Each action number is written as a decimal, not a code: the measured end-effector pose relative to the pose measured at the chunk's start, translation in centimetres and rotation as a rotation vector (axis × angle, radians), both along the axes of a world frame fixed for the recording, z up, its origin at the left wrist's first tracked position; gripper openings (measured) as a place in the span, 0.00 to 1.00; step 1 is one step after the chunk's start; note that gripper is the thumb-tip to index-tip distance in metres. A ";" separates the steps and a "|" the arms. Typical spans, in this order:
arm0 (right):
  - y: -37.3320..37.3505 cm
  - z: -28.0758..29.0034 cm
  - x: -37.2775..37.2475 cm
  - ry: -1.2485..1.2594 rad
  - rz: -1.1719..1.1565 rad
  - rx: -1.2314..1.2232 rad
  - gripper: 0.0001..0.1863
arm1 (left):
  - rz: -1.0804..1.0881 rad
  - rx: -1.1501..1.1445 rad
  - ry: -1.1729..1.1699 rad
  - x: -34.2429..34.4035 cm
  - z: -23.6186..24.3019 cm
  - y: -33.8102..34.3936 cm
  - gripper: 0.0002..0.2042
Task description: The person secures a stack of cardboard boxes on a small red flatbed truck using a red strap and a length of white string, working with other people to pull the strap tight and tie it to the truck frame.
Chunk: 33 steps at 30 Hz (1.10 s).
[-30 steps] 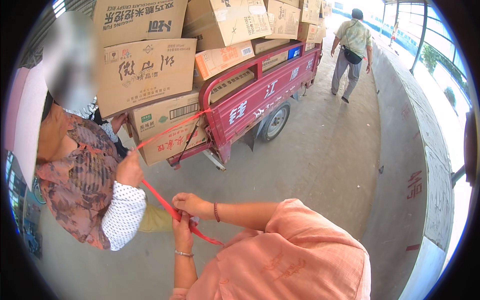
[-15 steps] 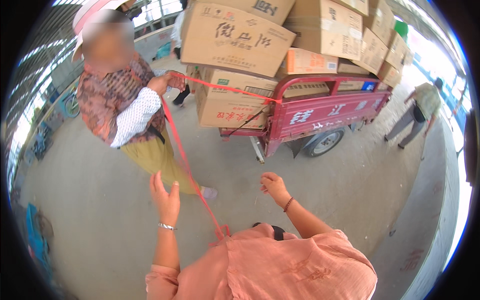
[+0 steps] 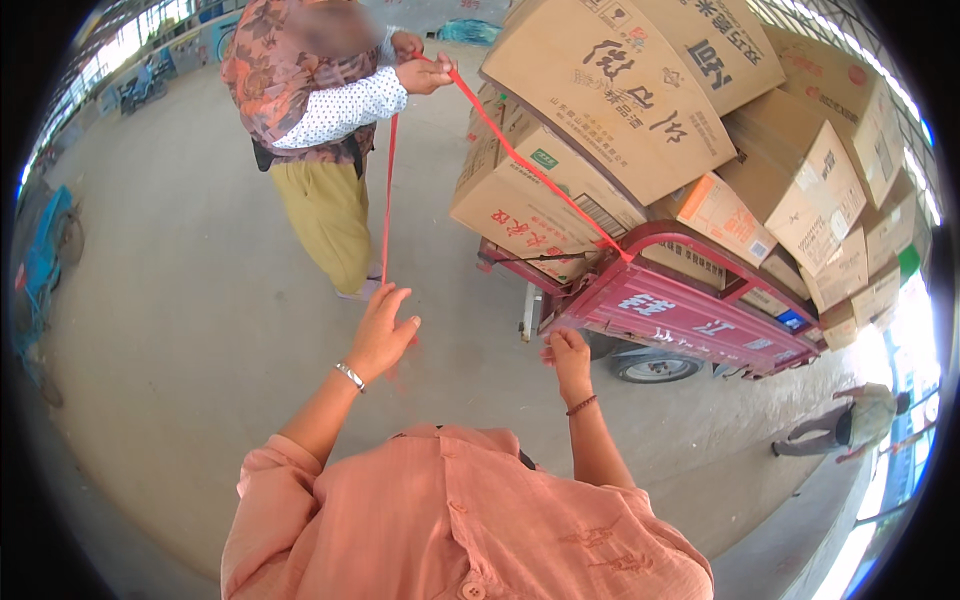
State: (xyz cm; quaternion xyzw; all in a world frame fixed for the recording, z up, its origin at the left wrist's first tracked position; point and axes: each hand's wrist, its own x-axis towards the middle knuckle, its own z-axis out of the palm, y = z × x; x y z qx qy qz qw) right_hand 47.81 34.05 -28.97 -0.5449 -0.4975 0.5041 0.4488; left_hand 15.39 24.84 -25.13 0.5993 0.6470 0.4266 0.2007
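Note:
My left hand (image 3: pixel 382 332) is raised in front of me, fingers spread, with nothing seen in it. A red strap (image 3: pixel 391 200) hangs down just beyond its fingertips; blurred red loops show beneath the hand. My right hand (image 3: pixel 568 362) is closed near the corner of the red cargo cart (image 3: pixel 640 310); whatever its curled fingers hold, if anything, is hidden. At the far left a co-worker (image 3: pixel 315 130) in a patterned top grips the strap with both hands (image 3: pixel 425 72). From there the strap slants down to the cart's top rail.
Large cardboard boxes (image 3: pixel 610 90) are piled high on the cart, leaning outward above its rail. A cart wheel (image 3: pixel 655 367) stands beyond my right hand. Another person (image 3: pixel 850 425) is at the far right. A blue vehicle (image 3: pixel 45 270) sits at the left edge.
My view has turned, so the cart appears closer and tilted. My left hand has come nearer the hanging strap. The co-worker's hands have separated slightly on the strap.

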 end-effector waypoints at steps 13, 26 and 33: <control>11.4 18.3 -4.5 -0.564 -0.053 1.026 0.20 | -0.115 0.422 -0.254 4.1 10.7 16.8 0.27; 21.3 29.8 -12.2 -0.843 -0.317 1.117 0.09 | -0.181 0.664 -0.200 0.9 28.9 29.9 0.22; 21.5 29.3 -12.6 -0.606 -0.204 0.990 0.04 | -0.483 0.771 -0.195 0.1 33.2 35.0 0.25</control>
